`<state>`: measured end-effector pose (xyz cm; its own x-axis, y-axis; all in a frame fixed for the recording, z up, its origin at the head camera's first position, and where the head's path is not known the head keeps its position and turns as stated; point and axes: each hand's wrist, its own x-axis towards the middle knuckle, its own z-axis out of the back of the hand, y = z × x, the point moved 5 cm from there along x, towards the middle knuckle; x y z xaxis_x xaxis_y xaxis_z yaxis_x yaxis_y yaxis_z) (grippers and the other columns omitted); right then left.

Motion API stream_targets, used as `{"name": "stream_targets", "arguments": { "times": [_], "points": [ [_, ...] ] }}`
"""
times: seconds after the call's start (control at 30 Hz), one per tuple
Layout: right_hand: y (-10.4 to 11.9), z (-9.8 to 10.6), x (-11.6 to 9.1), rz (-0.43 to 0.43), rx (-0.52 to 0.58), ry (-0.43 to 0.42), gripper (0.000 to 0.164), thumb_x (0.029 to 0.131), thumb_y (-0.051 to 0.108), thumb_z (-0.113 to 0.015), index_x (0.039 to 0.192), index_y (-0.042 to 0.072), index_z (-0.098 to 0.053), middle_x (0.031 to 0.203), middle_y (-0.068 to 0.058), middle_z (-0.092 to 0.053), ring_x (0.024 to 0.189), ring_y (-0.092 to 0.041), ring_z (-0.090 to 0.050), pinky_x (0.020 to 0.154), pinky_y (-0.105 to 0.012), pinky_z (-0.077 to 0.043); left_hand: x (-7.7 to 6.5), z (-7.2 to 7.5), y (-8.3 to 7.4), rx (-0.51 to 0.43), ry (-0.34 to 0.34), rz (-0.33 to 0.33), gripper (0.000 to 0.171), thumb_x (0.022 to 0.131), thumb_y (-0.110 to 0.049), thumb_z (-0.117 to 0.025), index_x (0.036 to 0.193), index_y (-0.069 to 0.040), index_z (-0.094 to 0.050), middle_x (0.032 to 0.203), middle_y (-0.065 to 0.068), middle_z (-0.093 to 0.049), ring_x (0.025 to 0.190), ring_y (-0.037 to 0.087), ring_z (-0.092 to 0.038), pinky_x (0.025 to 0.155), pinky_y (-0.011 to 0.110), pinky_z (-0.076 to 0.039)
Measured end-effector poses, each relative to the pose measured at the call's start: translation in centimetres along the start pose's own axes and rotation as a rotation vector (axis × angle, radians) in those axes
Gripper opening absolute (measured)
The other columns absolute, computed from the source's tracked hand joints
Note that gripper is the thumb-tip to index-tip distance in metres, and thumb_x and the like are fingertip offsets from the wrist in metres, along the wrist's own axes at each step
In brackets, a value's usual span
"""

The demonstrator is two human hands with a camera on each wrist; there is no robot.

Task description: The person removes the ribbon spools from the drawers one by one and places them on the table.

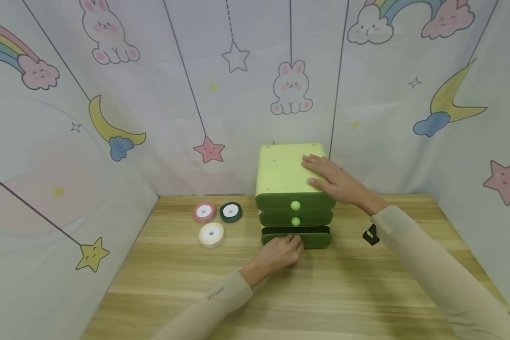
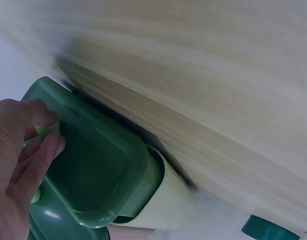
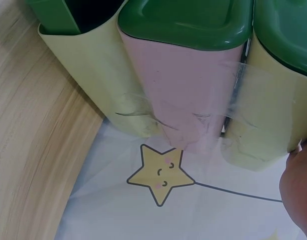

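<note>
A small three-tier drawer box [image 1: 286, 170] with a light green top and dark green fronts stands on the table. Its bottom drawer [image 1: 318, 240] is pulled partly out, showing a dark gap above the front. My left hand [image 1: 280, 252] pinches that drawer's round light green knob [image 2: 47, 129] between thumb and fingers. On the box top, toward its right side, my right hand [image 1: 333, 179] rests with fingers extended. The right wrist view shows the box's pink middle casing [image 3: 186, 90] between yellowish ones, and only part of the right hand [image 3: 299, 185].
Left of the box lie three ribbon rolls: pink [image 1: 204, 212], dark green [image 1: 231, 212] and cream [image 1: 211, 235]. A small black object [image 1: 370, 235] with a yellow mark sits on the right, beside the right sleeve. A printed cloth [image 1: 246, 104] hangs behind the wooden table [image 1: 174, 283].
</note>
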<state>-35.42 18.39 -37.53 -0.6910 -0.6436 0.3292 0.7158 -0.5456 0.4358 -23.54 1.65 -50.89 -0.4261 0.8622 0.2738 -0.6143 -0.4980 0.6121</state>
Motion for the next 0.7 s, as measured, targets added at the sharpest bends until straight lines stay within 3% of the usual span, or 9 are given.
{"name": "stream_targets", "arguments": {
  "times": [0.33, 0.7],
  "points": [
    [0.0, 0.0, 0.2, 0.002, -0.014, -0.008, 0.06, 0.111, 0.034, -0.048, 0.165, 0.012, -0.034, 0.175, -0.011, -0.027, 0.164, -0.036, -0.018, 0.134, -0.058, -0.01, 0.3, -0.7, 0.5, -0.014, 0.019, 0.03, 0.019, 0.099, -0.004, -0.064, 0.109, -0.015, -0.076, 0.103, -0.002, -0.07, 0.086, 0.008, -0.07, 0.062, 0.019, -0.058],
    [0.4, -0.1, -0.1, 0.0, -0.011, -0.015, 0.06, 0.111, 0.036, -0.048, 0.164, 0.01, -0.035, 0.174, -0.012, -0.028, 0.163, -0.038, -0.02, 0.133, -0.061, -0.012, 0.3, -1.3, 0.6, 0.006, -0.012, 0.059, 0.017, 0.099, -0.005, -0.065, 0.11, -0.014, -0.076, 0.101, -0.001, -0.069, 0.083, 0.008, -0.069, 0.063, 0.018, -0.058]
  ]
}}
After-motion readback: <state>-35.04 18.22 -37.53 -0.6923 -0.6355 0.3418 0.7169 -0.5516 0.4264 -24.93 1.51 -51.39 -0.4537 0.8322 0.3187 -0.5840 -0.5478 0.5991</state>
